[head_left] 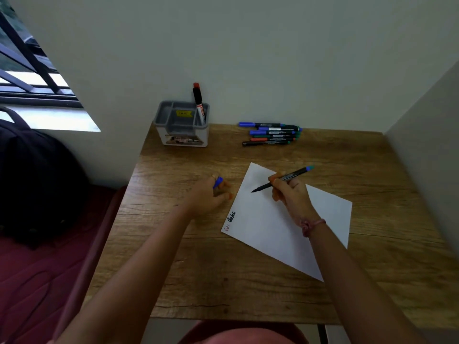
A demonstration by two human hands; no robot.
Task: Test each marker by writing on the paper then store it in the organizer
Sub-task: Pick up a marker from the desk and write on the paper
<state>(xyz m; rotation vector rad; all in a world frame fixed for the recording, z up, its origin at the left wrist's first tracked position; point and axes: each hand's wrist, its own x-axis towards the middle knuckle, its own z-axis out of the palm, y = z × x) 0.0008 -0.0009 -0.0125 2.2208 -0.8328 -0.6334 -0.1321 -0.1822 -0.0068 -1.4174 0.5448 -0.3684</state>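
Wood-grain tabletop (248, 281), and at its far edge a grey organizer (182, 124) holds one red-capped marker (198, 101) upright, with a loose bunch of markers (270, 134) lying to its right. A dark bag (37, 182) sits off to the left. The paper (268, 232) lies angled, two scribbles at its near-left corner. The right hand (291, 194) grips an uncapped marker (283, 180), tip just over the sheet. The left hand (211, 194) rests beside the paper, fingers curled round a blue cap (218, 182).
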